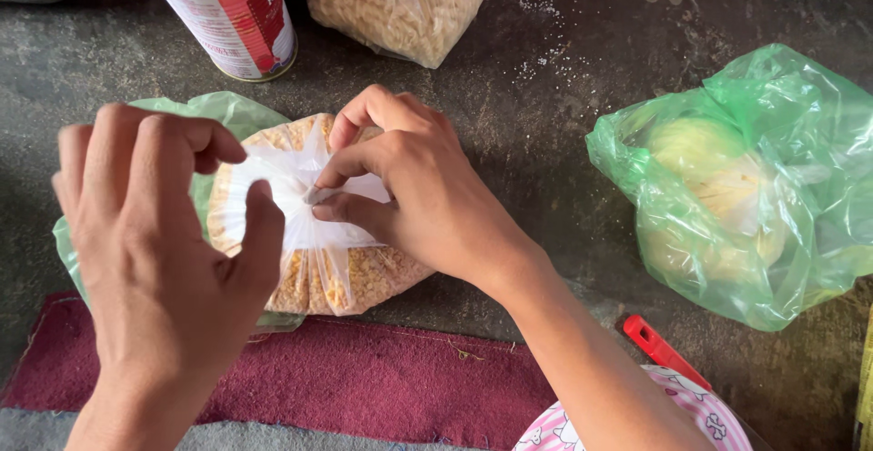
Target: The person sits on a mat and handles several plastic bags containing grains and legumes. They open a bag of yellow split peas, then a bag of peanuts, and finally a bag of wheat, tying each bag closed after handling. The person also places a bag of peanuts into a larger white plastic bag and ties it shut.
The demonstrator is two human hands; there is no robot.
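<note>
The clear bag of yellow lentils (314, 224) lies on the dark concrete floor (546, 115), its lower edge over a maroon mat (364, 383), with a green bag (214, 115) under it. The right hand (414, 192) pinches the twisted neck between thumb and forefinger, seemingly to keep the gather tight. The left hand (159, 233) grips the loose plastic beside it (thumb against the film), pulling it taut. A red-and-white can (232, 15), a pasta bag (396, 1) and a bagged cabbage (737, 192) sit well apart.
</note>
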